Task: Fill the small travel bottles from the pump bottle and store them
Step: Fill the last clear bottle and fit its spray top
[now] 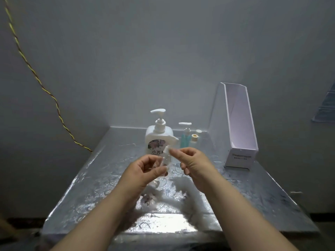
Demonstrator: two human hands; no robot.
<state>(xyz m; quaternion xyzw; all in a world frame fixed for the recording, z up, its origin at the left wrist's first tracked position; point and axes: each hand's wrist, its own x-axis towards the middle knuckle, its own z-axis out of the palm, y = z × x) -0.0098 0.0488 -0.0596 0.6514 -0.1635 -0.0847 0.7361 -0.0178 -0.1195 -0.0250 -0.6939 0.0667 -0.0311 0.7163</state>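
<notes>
Setting: we log a plain indoor corner, likely domestic. Evidence: bare grey walls (163, 51); a surface (101, 178) wrapped in embossed silver foil; a loose twisted cable (54, 99) down the wall; a toiletry pump bottle (157, 136); a white file box (239, 124)

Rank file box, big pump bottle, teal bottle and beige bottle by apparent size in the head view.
1. file box
2. big pump bottle
3. teal bottle
4. beige bottle
All stand at similar depth, so nearness barely matters.

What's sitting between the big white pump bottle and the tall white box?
Head view: a small teal bottle and two little cream bottles stand between the big pump bottle and the white box.
</notes>
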